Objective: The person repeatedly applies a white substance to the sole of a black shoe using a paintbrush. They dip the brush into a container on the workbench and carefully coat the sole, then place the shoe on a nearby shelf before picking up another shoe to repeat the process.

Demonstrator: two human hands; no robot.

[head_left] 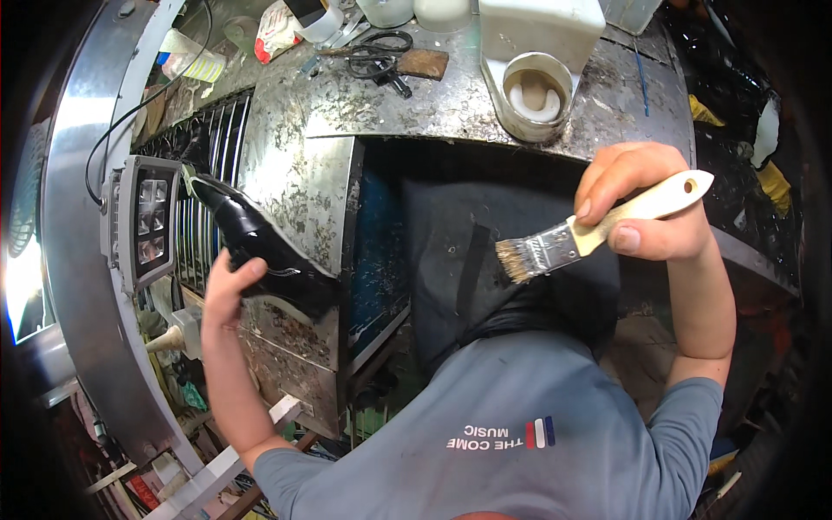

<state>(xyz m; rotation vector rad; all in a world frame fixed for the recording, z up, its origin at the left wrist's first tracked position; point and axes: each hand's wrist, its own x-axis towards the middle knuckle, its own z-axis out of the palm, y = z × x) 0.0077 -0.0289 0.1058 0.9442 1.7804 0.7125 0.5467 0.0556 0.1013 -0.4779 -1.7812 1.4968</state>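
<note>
On the left, a glossy black shoe [260, 240] with a pale edge along its side is held at an angle, its narrow end toward a lamp. My left hand [230, 290] grips its lower side, thumb on top, the other fingers mostly hidden. On the right, my right hand [640, 204] has its thumb and fingers closed round the pale wooden handle of a flat brush [576, 232]. The bristles point left and down, above my dark-covered lap, well apart from the shoe.
A square floodlight [143, 221] stands close beside the shoe, next to a metal rack [212, 130]. Scissors [379, 54] lie on the stained metal bench [416, 113]. A white dispenser [542, 35] with a round cup of pale liquid [535, 95] sits at the bench's front.
</note>
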